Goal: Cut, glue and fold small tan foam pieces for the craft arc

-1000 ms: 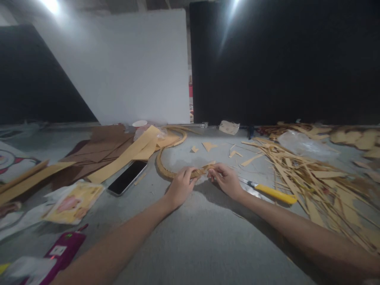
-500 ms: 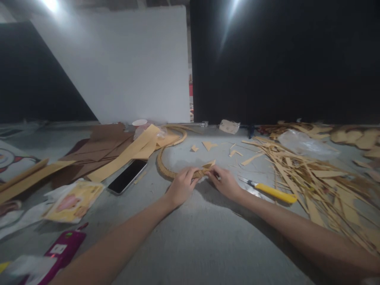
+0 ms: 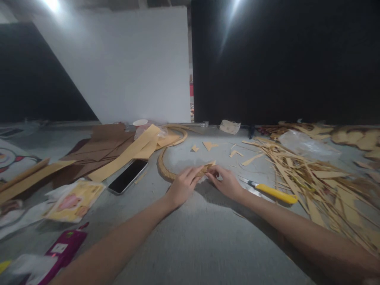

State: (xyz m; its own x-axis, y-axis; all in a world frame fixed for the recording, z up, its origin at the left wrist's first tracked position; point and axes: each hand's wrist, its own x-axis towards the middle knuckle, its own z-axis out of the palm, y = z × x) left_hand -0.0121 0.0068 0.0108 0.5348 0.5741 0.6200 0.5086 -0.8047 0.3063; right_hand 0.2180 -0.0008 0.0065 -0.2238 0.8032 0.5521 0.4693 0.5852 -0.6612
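A long tan cord-like strip (image 3: 164, 169), wrapped and ridged along its length, curves across the grey table from the back to my hands. My left hand (image 3: 183, 185) closes over its near end, fingers pressed along it. A small pointed tan paper piece (image 3: 209, 166) stands out at that end. My right hand (image 3: 225, 182) pinches at the tip with thumb and forefinger, just right of the left fingers. What exactly lies in the pinch is partly hidden. To the right of the right hand lies a yellow utility knife (image 3: 276, 193) with its blade out.
A smartphone (image 3: 128, 176) lies left of the strip. Further left are brown sheets (image 3: 102, 148), a yellow tissue pack (image 3: 75, 201) and a purple power strip (image 3: 63, 249). Cut tan strips (image 3: 314, 174) pile at right, near a clear plastic bag (image 3: 307, 144). Small scraps (image 3: 209, 145) lie ahead.
My left fingers have straightened and slid slightly forward along the strip's end. My right hand has shifted only a little, still pinching there. The other things lie as before.
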